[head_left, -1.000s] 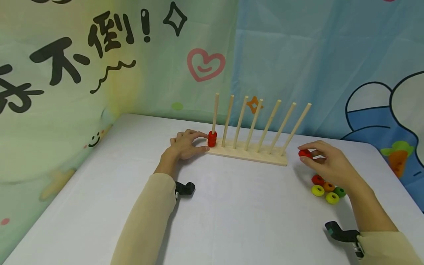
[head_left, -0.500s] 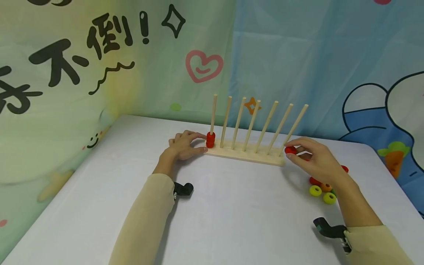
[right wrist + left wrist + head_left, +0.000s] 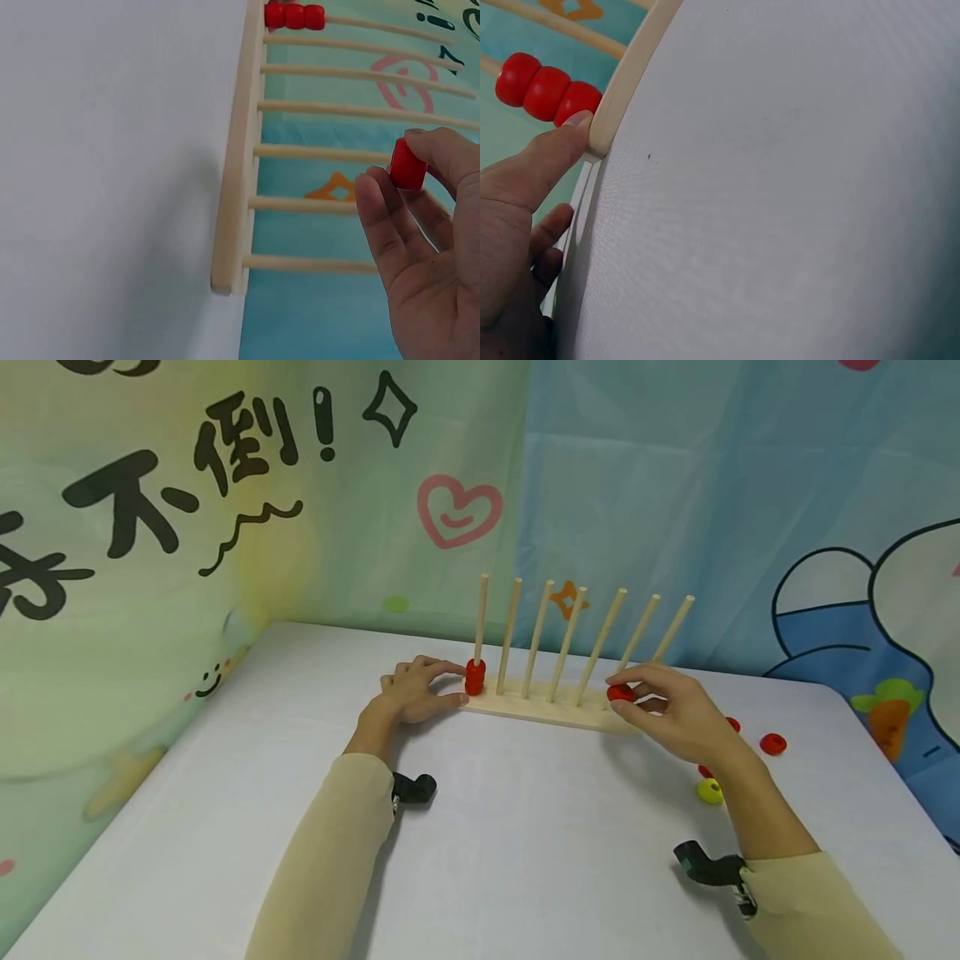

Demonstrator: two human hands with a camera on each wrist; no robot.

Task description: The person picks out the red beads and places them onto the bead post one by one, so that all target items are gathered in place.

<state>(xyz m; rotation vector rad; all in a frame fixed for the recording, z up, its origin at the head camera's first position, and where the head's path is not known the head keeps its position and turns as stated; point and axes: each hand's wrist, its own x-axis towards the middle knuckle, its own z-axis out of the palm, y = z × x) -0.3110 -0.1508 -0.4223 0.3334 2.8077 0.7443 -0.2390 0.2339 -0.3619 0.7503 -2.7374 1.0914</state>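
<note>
A wooden peg rack (image 3: 555, 718) with a row of upright pegs stands on the table. Three red beads (image 3: 547, 88) are stacked on its leftmost peg. My left hand (image 3: 415, 689) steadies the rack's left end, thumb at the front corner and index finger reaching round behind; in the left wrist view the thumb (image 3: 551, 154) lies against the base beside the lowest bead. My right hand (image 3: 675, 710) pinches a red bead (image 3: 409, 165) between thumb and fingers, in front of the pegs on the right side. The other pegs carry no beads.
To the right, partly behind my right forearm, lie loose beads: a red bead (image 3: 773, 744) apart from the others and a yellow bead (image 3: 710, 791) beside the arm. A printed cloth (image 3: 637, 485) hangs behind the white table (image 3: 525, 843).
My right hand has carried the red bead leftward, from right of the rack to in front of its right-hand pegs. The left hand has stayed at the rack's end.
</note>
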